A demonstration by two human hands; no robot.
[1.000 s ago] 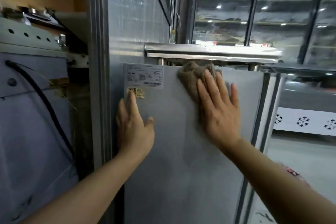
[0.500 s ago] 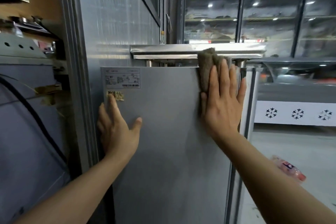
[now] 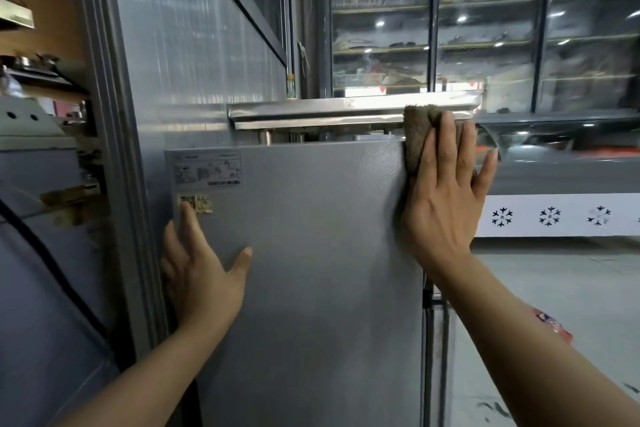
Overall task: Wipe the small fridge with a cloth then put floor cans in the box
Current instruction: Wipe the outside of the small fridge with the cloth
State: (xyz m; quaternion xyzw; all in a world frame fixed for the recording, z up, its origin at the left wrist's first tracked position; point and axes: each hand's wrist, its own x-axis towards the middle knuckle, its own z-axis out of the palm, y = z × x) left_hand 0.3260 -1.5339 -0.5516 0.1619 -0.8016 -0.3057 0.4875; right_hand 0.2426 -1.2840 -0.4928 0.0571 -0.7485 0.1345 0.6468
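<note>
Now the right hand point(image 3: 446, 204), fingers straight, presses a brown fuzzy cloth point(image 3: 414, 139) against the grey metal small fridge point(image 3: 311, 288) at its upper right edge; the left hand point(image 3: 201, 274) rests flat, fingers relaxed, below the fridge's white label point(image 3: 207, 169).

The right hand point(image 3: 446, 198) covers most of the brown terry cloth point(image 3: 415, 135); print on the white rectangular label point(image 3: 207, 170) is too blurred to read; the small grey metal fridge point(image 3: 311, 288) runs off at 6 o'clock.
</note>
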